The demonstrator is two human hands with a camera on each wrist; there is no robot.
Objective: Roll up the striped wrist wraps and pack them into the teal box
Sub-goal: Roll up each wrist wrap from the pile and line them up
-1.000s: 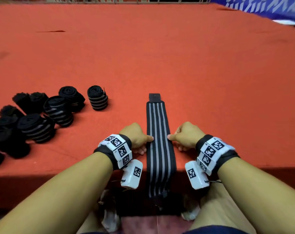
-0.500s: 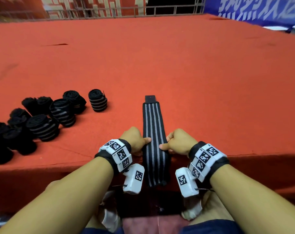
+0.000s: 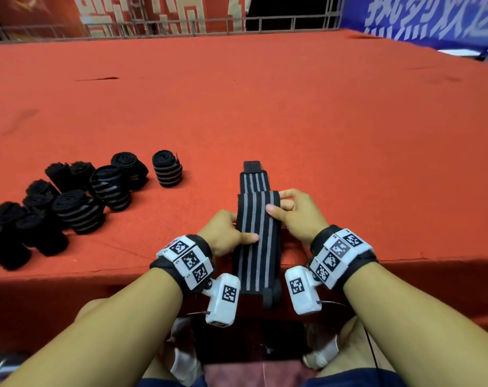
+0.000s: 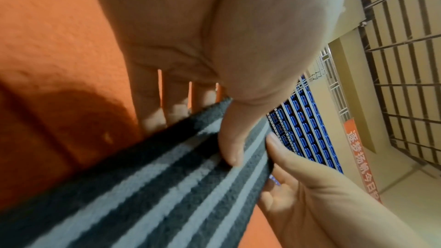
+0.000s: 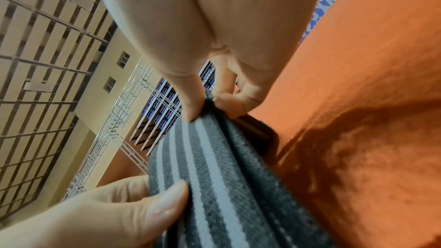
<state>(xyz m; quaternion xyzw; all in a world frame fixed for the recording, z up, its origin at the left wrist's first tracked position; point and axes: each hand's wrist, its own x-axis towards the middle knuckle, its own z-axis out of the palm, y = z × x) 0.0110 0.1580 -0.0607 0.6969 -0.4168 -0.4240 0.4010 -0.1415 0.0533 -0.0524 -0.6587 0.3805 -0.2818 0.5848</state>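
Note:
A black wrist wrap with grey stripes [image 3: 256, 238] lies lengthwise on the red table, its near end hanging over the front edge. Both hands have lifted its middle into a raised fold. My left hand [image 3: 228, 235] pinches the wrap's left edge, thumb on top [image 4: 230, 142]. My right hand [image 3: 289, 210] pinches the right edge at the top of the fold, thumb and fingers around it [image 5: 203, 107]. The wrap's far end with its black tab [image 3: 251, 165] still rests flat on the table. No teal box shows in any view.
Several rolled wraps [image 3: 167, 169] stand in a cluster on the left of the red table [image 3: 349, 135], some striped, some plain black. The table's front edge [image 3: 97, 272] runs just below my wrists. A metal railing and banners stand behind the table.
The wrap lay flat with both hands pressing its edges. Now both hands pinch it and have lifted its middle into a fold, the right hand moving farther forward. The view tilted up.

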